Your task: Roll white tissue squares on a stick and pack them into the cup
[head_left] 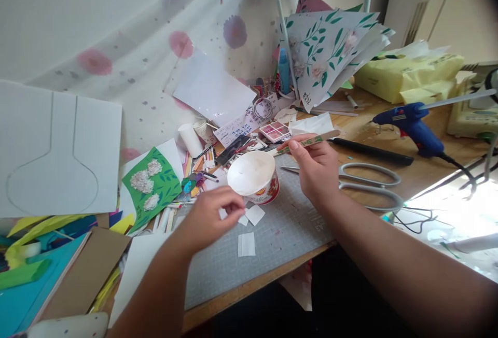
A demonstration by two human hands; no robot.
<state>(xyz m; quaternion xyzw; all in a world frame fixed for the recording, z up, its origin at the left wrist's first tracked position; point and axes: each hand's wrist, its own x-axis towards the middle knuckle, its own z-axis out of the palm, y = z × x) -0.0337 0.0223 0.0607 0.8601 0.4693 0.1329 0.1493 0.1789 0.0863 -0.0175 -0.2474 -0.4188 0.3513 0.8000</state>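
Note:
My right hand (317,169) grips a flat wooden stick (307,142) with green markings, pinched between thumb and fingers. The stick's pale left end reaches just above the far right rim of a white paper tub (252,172) with a red and yellow printed side. My left hand (213,216) is in front of the tub on the left, its fingers curled and the thumb close to the index finger; whatever they may hold cannot be made out. Beside its fingertips lie small white paper squares (255,214), and another paper square (246,244) rests nearer the table edge.
A grey cutting mat (218,270) covers the table front. Large scissors (369,174), a black bar (373,151) and a blue glue gun (414,128) lie right. Left are a green flower card (155,182) and coloured papers (50,281). Pens and a makeup palette (274,131) crowd behind.

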